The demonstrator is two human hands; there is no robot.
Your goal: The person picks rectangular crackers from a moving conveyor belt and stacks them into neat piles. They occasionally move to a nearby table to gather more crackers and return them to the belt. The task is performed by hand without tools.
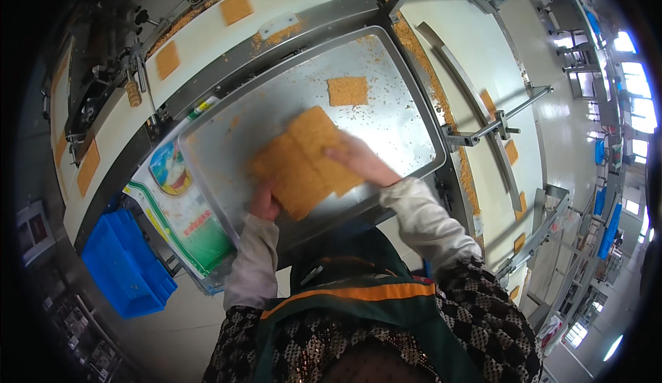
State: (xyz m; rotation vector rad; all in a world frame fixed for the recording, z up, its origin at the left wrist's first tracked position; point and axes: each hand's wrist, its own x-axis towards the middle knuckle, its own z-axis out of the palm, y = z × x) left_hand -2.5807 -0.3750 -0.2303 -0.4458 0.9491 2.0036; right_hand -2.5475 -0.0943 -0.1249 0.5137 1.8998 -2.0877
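Several flat, square, orange-brown crumbed food pieces (305, 166) are held between my two hands over a metal tray, blurred by motion. At the lower left edge of these pieces is my left hand (265, 201), its fingers partly hidden behind them. My right hand (357, 158) grips them from the right, thumb on top. One more square crumbed piece (348, 91) lies by itself on the tray, above my right hand. The shallow rectangular metal tray (414, 67) has crumbs scattered over it.
Around the tray runs a curved pale conveyor belt (199, 41) carrying spaced crumbed squares. Metal guide rails (465, 80) stand over the belt at right. A printed plastic sack (181, 212) lies left of the tray, and a blue plastic crate (126, 264) stands at lower left.
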